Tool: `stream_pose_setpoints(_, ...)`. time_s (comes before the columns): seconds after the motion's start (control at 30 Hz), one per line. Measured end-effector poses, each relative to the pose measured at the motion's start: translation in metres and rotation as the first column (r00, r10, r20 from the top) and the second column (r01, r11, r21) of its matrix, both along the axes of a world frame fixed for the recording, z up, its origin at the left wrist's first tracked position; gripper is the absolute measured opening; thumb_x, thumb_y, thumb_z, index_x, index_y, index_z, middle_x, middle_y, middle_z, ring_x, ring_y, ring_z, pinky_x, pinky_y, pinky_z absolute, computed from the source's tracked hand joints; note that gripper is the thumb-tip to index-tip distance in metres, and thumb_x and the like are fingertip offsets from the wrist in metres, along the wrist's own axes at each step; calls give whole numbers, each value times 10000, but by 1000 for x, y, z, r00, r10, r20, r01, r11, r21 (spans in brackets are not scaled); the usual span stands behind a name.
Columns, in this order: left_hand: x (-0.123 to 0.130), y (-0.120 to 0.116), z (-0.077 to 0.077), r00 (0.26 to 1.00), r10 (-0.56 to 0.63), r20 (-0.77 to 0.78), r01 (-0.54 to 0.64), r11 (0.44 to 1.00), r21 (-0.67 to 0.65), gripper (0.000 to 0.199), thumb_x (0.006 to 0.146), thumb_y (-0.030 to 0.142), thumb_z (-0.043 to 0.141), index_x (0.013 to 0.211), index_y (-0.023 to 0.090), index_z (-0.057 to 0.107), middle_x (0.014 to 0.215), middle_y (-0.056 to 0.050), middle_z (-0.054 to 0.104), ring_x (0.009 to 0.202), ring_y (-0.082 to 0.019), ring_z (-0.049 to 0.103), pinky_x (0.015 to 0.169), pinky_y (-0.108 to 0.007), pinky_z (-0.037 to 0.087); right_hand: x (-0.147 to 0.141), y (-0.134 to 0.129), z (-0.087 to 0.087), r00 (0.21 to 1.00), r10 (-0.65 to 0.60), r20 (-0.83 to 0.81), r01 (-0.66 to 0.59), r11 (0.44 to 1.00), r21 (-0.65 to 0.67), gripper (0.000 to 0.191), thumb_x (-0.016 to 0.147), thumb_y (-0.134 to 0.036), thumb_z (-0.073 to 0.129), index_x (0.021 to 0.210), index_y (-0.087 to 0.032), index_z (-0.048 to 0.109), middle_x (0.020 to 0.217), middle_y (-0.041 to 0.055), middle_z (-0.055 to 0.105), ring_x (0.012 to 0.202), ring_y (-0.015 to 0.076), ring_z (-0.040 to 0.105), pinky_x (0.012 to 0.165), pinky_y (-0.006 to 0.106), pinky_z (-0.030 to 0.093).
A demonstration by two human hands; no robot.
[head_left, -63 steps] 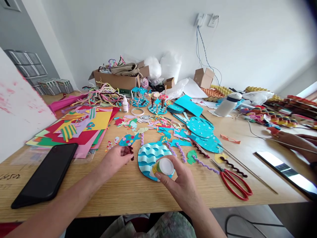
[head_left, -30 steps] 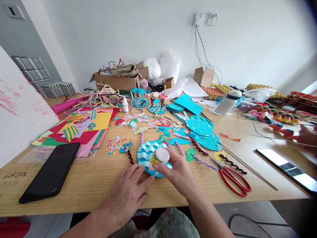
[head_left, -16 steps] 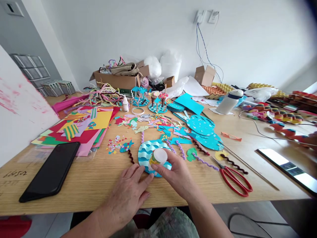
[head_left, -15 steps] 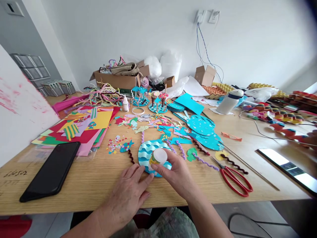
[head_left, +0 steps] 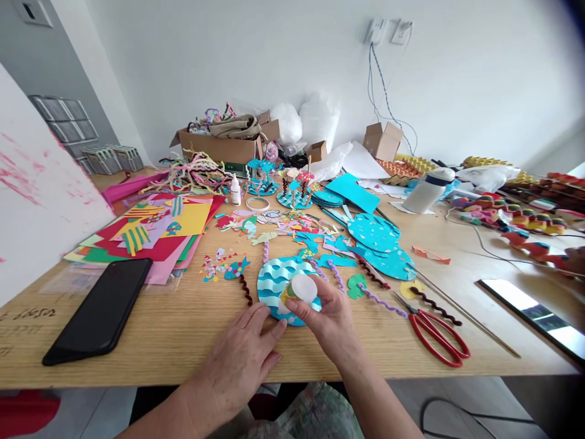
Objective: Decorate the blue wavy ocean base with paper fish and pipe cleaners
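A round blue disc (head_left: 273, 279) with wavy light-blue paper strips lies flat near the table's front edge. Over its lower part, my right hand (head_left: 329, 317) is closed around a thick glue stick (head_left: 303, 288), tilted so its white round end faces up. The stick's lower end is hidden by my fingers and the disc. My left hand (head_left: 242, 344) rests on the table with fingers stretched out, its fingertips at the disc's lower left rim. Just left of the disc is a spotted blue paper fish (head_left: 237, 268) on a brown twisted pipe cleaner (head_left: 245, 289).
Red-handled scissors (head_left: 439, 338) and a thin stick (head_left: 466, 312) lie on the right, a black phone (head_left: 99, 310) on the left. Paper scraps (head_left: 278, 221), a glue bottle (head_left: 236, 190) and finished paper scenes (head_left: 295, 196) spread behind. Several blue spotted discs (head_left: 375, 233) overlap at back right.
The whole view has shifted slightly, with things appearing a little further right. My right hand still grips the glue stick over the disc; my left hand has hardly moved.
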State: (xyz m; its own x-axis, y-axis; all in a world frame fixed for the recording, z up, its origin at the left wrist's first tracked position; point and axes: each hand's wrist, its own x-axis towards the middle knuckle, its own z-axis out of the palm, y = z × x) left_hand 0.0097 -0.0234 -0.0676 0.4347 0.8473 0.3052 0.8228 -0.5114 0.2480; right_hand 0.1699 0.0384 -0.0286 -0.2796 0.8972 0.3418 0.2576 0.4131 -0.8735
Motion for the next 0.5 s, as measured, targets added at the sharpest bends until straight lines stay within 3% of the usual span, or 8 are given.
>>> stream_pose_setpoints(0.17, -1, 0, -1, 1000, 0, 15, 0, 1000, -5, 455, 756, 165, 604, 1191, 244, 493, 1169, -86, 502, 1122, -264, 464, 940, -457, 417, 3, 0, 0, 994, -12, -106, 6, 998, -55, 174, 737, -361, 632, 769, -197, 583, 730, -9, 567, 699, 147, 499, 623, 248, 401)
stream_pose_setpoints(0.5, 0, -1, 0, 1000, 3, 0, -3, 999, 37, 415, 760, 176, 615, 1159, 217, 507, 1143, -86, 511, 1104, -265, 473, 916, -448, 441, 1, -5, 6, 1000, 5, 10, -5, 1000, 27, 169, 732, -347, 637, 766, -190, 588, 713, -10, 577, 688, 147, 489, 614, 244, 373)
